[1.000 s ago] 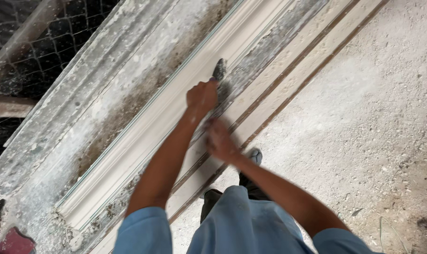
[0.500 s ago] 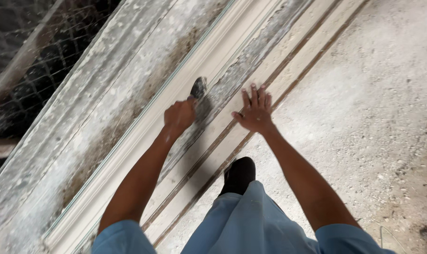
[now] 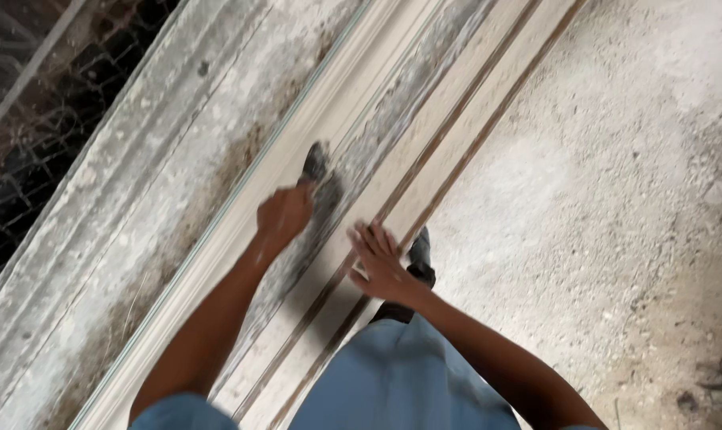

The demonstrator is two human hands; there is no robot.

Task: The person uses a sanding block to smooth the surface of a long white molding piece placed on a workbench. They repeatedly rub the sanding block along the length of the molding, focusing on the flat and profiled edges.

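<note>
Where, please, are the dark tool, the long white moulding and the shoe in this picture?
dark tool (image 3: 316, 163), head view, on its dark tip above the left hand (image 3: 284, 215).
long white moulding (image 3: 425, 171), head view, on a pale ridge along its length.
shoe (image 3: 420, 253), head view, on its dark toe.

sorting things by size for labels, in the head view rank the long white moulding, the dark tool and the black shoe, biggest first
1. long white moulding, by far.
2. and 3. dark tool and black shoe look alike; both are partly hidden, so no ranking.

Wire fence (image 3: 27, 135) bounds moulding (image 3: 425, 103); floor (image 3: 616, 199) side open.
</note>
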